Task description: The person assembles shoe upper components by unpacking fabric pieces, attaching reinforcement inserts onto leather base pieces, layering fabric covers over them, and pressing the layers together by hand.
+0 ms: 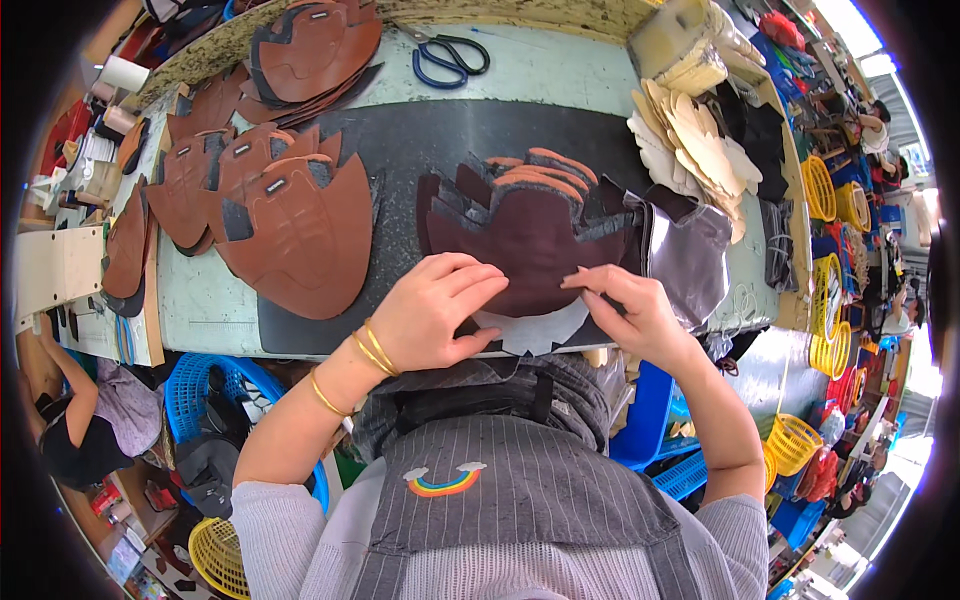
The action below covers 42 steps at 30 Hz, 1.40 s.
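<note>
Left hand (435, 310): lies flat with fingers spread, pressing down on the dark red leather piece (530, 245); gold bangles (372, 350) sit on the wrist
Right hand (625, 305): fingertips pinch the lower right edge of the same piece, just above the white lining sheet (535, 330) that peeks out under it
Where the piece is: near the front edge of the counter (560, 75), on the black mat (420, 150), on top of a small stack of pieces of the same shape
Done so far, I think: a big pile of brown leather pieces (290, 230) lies to the left, and more at the back; they look finished
Left to do, I think: the dark red stack under the hands; the pale tan cutouts (700, 150) to the right look untouched
Counter: pale green and worn; blue-handled scissors (450, 55) lie at the back
Room: a busy workshop; yellow baskets (835, 190) to the right; a blue basket (195, 385) below the counter; another person (85, 420) sits low at the left
</note>
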Each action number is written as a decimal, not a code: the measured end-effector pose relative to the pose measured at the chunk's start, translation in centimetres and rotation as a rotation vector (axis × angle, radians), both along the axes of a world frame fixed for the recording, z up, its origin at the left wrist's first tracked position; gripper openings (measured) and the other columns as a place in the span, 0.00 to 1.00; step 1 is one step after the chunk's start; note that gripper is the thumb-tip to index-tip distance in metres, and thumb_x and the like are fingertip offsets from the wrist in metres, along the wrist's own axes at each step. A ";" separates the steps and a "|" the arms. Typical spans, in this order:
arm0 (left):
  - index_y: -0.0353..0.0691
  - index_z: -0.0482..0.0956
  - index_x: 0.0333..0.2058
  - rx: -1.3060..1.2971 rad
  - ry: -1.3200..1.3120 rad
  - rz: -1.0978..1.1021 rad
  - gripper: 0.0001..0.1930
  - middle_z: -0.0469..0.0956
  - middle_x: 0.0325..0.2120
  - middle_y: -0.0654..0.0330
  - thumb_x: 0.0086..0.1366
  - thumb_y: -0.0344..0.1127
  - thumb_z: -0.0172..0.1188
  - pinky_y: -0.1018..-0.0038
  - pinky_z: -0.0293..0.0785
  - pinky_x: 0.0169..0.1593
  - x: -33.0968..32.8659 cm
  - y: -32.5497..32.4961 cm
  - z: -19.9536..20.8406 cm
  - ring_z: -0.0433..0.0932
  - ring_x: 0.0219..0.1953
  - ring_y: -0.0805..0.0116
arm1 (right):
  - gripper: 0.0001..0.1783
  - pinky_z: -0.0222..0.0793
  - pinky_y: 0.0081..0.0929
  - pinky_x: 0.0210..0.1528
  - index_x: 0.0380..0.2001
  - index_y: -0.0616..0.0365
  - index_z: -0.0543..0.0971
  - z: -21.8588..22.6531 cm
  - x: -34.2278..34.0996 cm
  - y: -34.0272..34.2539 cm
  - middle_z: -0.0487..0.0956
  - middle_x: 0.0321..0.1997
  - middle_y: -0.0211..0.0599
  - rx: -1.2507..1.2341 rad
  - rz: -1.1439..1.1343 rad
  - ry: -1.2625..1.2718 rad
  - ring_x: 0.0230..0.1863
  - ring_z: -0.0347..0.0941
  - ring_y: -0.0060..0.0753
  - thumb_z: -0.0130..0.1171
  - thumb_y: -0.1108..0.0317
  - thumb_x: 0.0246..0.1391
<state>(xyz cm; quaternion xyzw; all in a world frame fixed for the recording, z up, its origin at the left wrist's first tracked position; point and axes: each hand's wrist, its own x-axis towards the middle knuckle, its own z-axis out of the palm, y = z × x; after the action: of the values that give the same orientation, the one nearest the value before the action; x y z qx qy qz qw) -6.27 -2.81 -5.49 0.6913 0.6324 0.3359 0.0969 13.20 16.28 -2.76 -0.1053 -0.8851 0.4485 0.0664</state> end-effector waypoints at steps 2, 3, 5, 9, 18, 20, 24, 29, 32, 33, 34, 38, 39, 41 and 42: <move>0.37 0.77 0.44 0.006 0.014 0.027 0.24 0.77 0.43 0.59 0.45 0.33 0.67 0.65 0.70 0.51 0.3 0.2 -0.6 0.73 0.46 0.59 | 0.11 0.70 0.37 0.55 0.40 0.62 0.77 -0.5 0.3 0.2 0.79 0.38 0.43 0.039 0.061 0.044 0.39 0.77 0.43 0.55 0.77 0.52; 0.38 0.77 0.44 0.004 0.025 0.044 0.23 0.77 0.43 0.60 0.45 0.32 0.67 0.65 0.70 0.50 0.5 0.2 -0.8 0.73 0.46 0.59 | 0.11 0.70 0.37 0.56 0.40 0.63 0.77 -0.6 0.4 0.2 0.79 0.38 0.43 0.069 0.112 0.084 0.40 0.77 0.43 0.56 0.77 0.51; 0.38 0.78 0.42 0.024 0.027 0.068 0.20 0.77 0.42 0.61 0.46 0.28 0.65 0.66 0.70 0.50 0.6 0.3 -1.1 0.73 0.46 0.60 | 0.12 0.68 0.40 0.58 0.39 0.62 0.77 -0.5 0.3 0.0 0.79 0.39 0.42 0.059 0.130 0.087 0.42 0.77 0.42 0.58 0.78 0.49; 0.37 0.80 0.38 0.066 0.015 0.038 0.17 0.78 0.42 0.60 0.46 0.23 0.62 0.66 0.70 0.50 0.1 0.1 -0.6 0.73 0.47 0.60 | 0.12 0.65 0.45 0.60 0.37 0.62 0.79 -0.6 0.2 0.3 0.79 0.40 0.40 0.136 0.239 0.151 0.47 0.75 0.41 0.61 0.78 0.46; 0.35 0.79 0.40 0.005 -0.086 0.008 0.16 0.79 0.40 0.56 0.51 0.19 0.59 0.68 0.74 0.49 -0.6 0.1 -0.5 0.77 0.46 0.57 | 0.08 0.72 0.28 0.51 0.35 0.63 0.81 0.0 0.5 0.5 0.80 0.30 0.37 -0.318 -0.249 -0.164 0.32 0.77 0.30 0.60 0.76 0.49; 0.35 0.79 0.41 -0.013 -0.098 0.024 0.16 0.79 0.39 0.56 0.51 0.19 0.60 0.69 0.74 0.48 -0.6 0.2 -0.5 0.77 0.45 0.58 | 0.08 0.72 0.26 0.50 0.35 0.63 0.81 0.0 0.7 0.5 0.80 0.30 0.37 -0.351 -0.247 -0.147 0.31 0.76 0.28 0.60 0.76 0.50; 0.35 0.79 0.41 0.010 -0.102 0.081 0.17 0.79 0.38 0.55 0.50 0.19 0.61 0.69 0.75 0.47 -0.3 0.5 -0.6 0.77 0.43 0.58 | 0.07 0.72 0.27 0.51 0.34 0.63 0.81 -1.2 0.8 0.8 0.80 0.30 0.39 -0.222 -0.081 0.074 0.31 0.77 0.30 0.60 0.76 0.50; 0.36 0.79 0.41 0.070 -0.073 0.124 0.18 0.78 0.37 0.55 0.47 0.22 0.64 0.68 0.74 0.46 0.4 0.8 -0.9 0.77 0.42 0.58 | 0.07 0.70 0.32 0.55 0.34 0.64 0.81 -1.5 0.7 0.9 0.80 0.31 0.40 -0.188 -0.051 0.109 0.33 0.77 0.36 0.60 0.76 0.50; 0.38 0.79 0.39 0.133 -0.008 0.137 0.19 0.77 0.37 0.57 0.44 0.27 0.68 0.64 0.70 0.49 1.8 1.1 -0.7 0.75 0.44 0.57 | 0.07 0.67 0.40 0.58 0.33 0.64 0.80 -1.8 0.9 0.5 0.80 0.33 0.39 -0.117 0.027 0.168 0.38 0.76 0.39 0.61 0.77 0.47; 0.38 0.79 0.39 0.136 -0.006 0.136 0.19 0.77 0.37 0.57 0.44 0.27 0.68 0.64 0.70 0.49 1.8 1.0 -0.8 0.75 0.44 0.57 | 0.07 0.67 0.40 0.58 0.33 0.64 0.80 -1.8 1.1 0.4 0.80 0.33 0.39 -0.115 0.026 0.171 0.38 0.76 0.39 0.61 0.77 0.47; 0.38 0.80 0.38 0.141 -0.013 0.107 0.18 0.77 0.37 0.57 0.44 0.26 0.68 0.63 0.70 0.49 1.7 0.8 -0.8 0.75 0.44 0.57 | 0.08 0.66 0.41 0.59 0.33 0.63 0.80 -2.0 1.2 0.3 0.80 0.34 0.38 -0.074 0.068 0.188 0.40 0.76 0.39 0.62 0.77 0.47; 0.41 0.82 0.34 0.071 -0.103 0.001 0.13 0.80 0.37 0.62 0.47 0.23 0.65 0.60 0.66 0.56 1.1 0.0 -0.7 0.76 0.48 0.60 | 0.10 0.62 0.43 0.63 0.33 0.58 0.81 -1.9 1.7 0.2 0.79 0.37 0.34 0.013 0.177 0.227 0.43 0.74 0.37 0.63 0.78 0.44; 0.42 0.83 0.34 0.023 -0.146 -0.050 0.12 0.81 0.37 0.63 0.47 0.23 0.65 0.59 0.64 0.58 0.9 -0.2 -0.7 0.75 0.49 0.61 | 0.10 0.62 0.44 0.62 0.33 0.58 0.81 -2.1 1.8 0.1 0.78 0.37 0.33 0.017 0.188 0.239 0.43 0.74 0.36 0.64 0.77 0.43; 0.44 0.84 0.34 -0.032 -0.210 -0.066 0.12 0.82 0.38 0.66 0.48 0.24 0.65 0.58 0.59 0.61 0.6 -0.3 -0.6 0.75 0.51 0.62 | 0.09 0.61 0.46 0.63 0.32 0.57 0.82 -2.4 1.9 0.0 0.78 0.36 0.33 0.005 0.177 0.253 0.43 0.74 0.36 0.64 0.77 0.43; 0.45 0.84 0.34 -0.052 -0.240 -0.080 0.12 0.82 0.38 0.66 0.48 0.25 0.65 0.59 0.58 0.61 0.5 -0.3 -0.5 0.75 0.51 0.62 | 0.09 0.60 0.47 0.63 0.32 0.57 0.82 -2.5 1.9 0.1 0.79 0.35 0.33 -0.005 0.180 0.255 0.43 0.75 0.36 0.64 0.77 0.43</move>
<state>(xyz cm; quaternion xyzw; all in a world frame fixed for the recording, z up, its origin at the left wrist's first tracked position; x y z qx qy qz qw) -5.78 -3.07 -5.94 0.6681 0.5965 0.3957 0.2031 15.08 16.33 -5.27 0.0320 -0.8742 0.4645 0.1378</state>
